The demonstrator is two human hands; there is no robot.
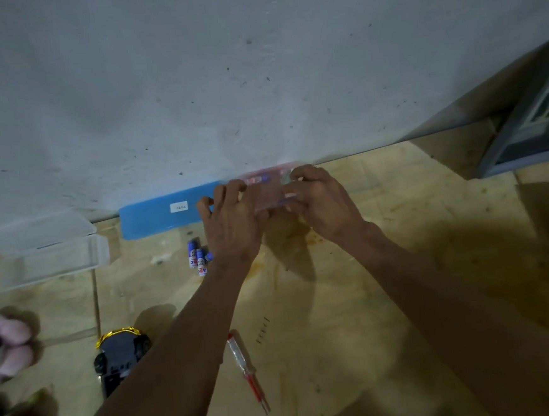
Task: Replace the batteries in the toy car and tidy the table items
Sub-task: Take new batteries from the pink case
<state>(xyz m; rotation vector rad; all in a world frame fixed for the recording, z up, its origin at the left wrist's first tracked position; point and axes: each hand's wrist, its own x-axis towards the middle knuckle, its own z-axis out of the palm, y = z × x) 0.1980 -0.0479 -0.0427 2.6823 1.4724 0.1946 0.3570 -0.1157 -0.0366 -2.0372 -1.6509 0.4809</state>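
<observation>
Toy car (pixel 121 361) half behind left forearm

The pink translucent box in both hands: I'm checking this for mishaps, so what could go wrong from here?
1. The loose blue batteries lie just beside the left hand; a nudge might roll them.
2. The tiny dark screws lie loose near the red-handled screwdriver; an arm could scatter them.
3. The pink translucent box may spill if opened abruptly.

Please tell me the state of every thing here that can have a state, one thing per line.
clear storage box: lid open, lying on the table.
pink battery case: held in both hands.
loose batteries: lying on the table.
toy car: flipped, underside up.
screwdriver: lying unused.
left hand: holds the case.
right hand: holds the case.
</observation>
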